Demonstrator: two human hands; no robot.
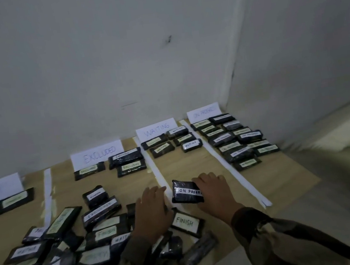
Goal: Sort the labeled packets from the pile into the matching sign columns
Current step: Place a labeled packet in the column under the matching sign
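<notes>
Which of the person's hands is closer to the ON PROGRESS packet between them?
Right. The right hand grips the right end of the ON PROGRESS packet; the left hand lies open just to its left, seemingly not touching it.

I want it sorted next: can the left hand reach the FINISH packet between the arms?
Probably yes: the FINISH packet lies uncovered just beside the left hand, which holds nothing; the right hand grips the ON PROGRESS packet.

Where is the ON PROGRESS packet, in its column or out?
Out: right hand holds the packet in the column below the WAITING sign.
</notes>
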